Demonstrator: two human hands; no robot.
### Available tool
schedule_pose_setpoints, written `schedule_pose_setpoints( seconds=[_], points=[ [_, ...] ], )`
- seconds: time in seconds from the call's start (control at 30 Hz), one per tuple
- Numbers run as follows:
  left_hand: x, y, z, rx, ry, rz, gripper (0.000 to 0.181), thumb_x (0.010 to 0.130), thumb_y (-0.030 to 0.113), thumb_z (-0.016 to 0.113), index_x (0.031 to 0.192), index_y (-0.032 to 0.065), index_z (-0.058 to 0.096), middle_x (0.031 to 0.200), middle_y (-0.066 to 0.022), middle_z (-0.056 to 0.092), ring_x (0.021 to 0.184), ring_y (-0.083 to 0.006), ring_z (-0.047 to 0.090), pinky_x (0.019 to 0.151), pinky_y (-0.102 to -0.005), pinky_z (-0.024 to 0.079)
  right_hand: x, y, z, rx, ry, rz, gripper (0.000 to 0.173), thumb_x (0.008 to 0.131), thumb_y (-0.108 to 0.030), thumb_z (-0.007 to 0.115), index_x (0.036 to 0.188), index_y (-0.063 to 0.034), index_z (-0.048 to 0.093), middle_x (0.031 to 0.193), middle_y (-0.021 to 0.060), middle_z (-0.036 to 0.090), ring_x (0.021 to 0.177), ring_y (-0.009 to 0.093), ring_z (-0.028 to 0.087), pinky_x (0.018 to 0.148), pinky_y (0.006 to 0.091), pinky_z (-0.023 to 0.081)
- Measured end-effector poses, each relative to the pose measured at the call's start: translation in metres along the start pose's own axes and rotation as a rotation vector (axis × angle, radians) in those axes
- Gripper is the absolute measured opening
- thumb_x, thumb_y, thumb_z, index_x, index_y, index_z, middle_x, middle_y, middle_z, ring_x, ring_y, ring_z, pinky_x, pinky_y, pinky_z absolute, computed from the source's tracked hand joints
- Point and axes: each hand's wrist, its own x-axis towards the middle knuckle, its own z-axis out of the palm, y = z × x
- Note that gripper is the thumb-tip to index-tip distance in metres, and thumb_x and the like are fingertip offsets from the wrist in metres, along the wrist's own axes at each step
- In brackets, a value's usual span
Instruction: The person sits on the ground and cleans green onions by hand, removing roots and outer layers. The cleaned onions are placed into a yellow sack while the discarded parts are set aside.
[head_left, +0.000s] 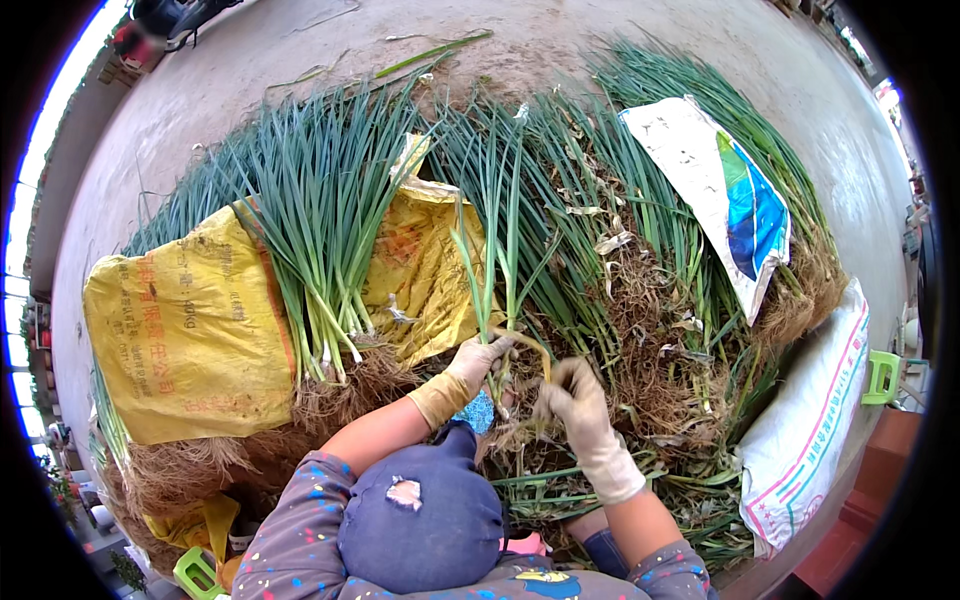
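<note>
My left hand (477, 363), in a pale glove with a yellowed cuff, grips a few green onion stalks (487, 292) near their lower ends. Their leaves point away from me and their roots hang toward me. In its own pale glove, my right hand (576, 397) is just to the right, fingers pinched on a yellowed outer leaf (541, 346) that bends across from the stalks. Some of its fingertips are blurred. Left of my hands, a bundle of cleaner green onions (319, 240) with white bases lies on a yellow woven sack (427, 255).
Uncleaned green onions (555, 202) with dry leaves and matted roots (660, 330) spread ahead and right. A yellow sack (187, 330) covers onions at left. White sacks (675, 165) (810, 435) lie at right. Green plastic stools (882, 377) (199, 574) stand at both sides. Leaf scraps (540, 491) lie near me.
</note>
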Motion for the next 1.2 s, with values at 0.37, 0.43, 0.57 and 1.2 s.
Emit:
schedule_pose_setpoints(
  seconds=[0.37, 0.43, 0.57, 1.2],
  points=[
    [-0.004, -0.01, 0.015, 0.236, -0.007, -0.001, 0.014, 0.091, 0.017, 0.059, 0.087, 0.0038, 0.061, 0.059, 0.0001, 0.053, 0.048, -0.0086, 0.045, 0.045, -0.0232, 0.035, 0.095, 0.03, 0.002, -1.276, 0.368, -0.853, 0.025, 0.075, -0.006, 0.072, 0.095, -0.0063, 0.058, 0.084, 0.0107, 0.061, 0.074, 0.028, 0.06, 0.067, 0.0377, 0.049],
    [-0.003, -0.011, 0.009, 0.109, -0.032, 0.013, 0.012, 0.091, 0.015, 0.058, 0.086, 0.0043, 0.061, 0.059, -0.0002, 0.053, 0.048, -0.0091, 0.045, 0.045, -0.0235, 0.035, 0.085, 0.03, -0.002, -1.359, 0.114, -1.029, 0.019, 0.075, -0.001, 0.069, 0.088, -0.0074, 0.058, 0.082, 0.0085, 0.059, 0.073, 0.027, 0.058, 0.063, 0.0359, 0.048],
    [-0.017, -0.006, 0.016, 0.096, -0.037, -0.012, 0.01, 0.091, 0.011, 0.056, 0.084, 0.006, 0.06, 0.061, -0.0001, 0.053, 0.048, -0.0093, 0.044, 0.045, -0.0235, 0.035, 0.065, 0.027, -0.009, -1.104, 0.097, -0.907, 0.019, 0.075, -0.004, 0.068, 0.093, -0.0063, 0.06, 0.078, 0.0066, 0.06, 0.073, 0.024, 0.059, 0.064, 0.0328, 0.048],
    [0.003, 0.013, 0.0, -0.413, -0.373, -0.18, 0.055, 0.095, 0.039, 0.042, 0.135, 0.0008, 0.04, 0.113, -0.0101, 0.057, 0.076, -0.0161, 0.056, 0.086, -0.0369, 0.051, -0.02, 0.012, -0.039, -1.424, -0.129, -0.178, 0.038, 0.079, -0.034, 0.068, 0.104, -0.0052, 0.062, 0.092, 0.0167, 0.064, 0.092, 0.031, 0.063, 0.078, 0.0386, 0.049]
  ],
)
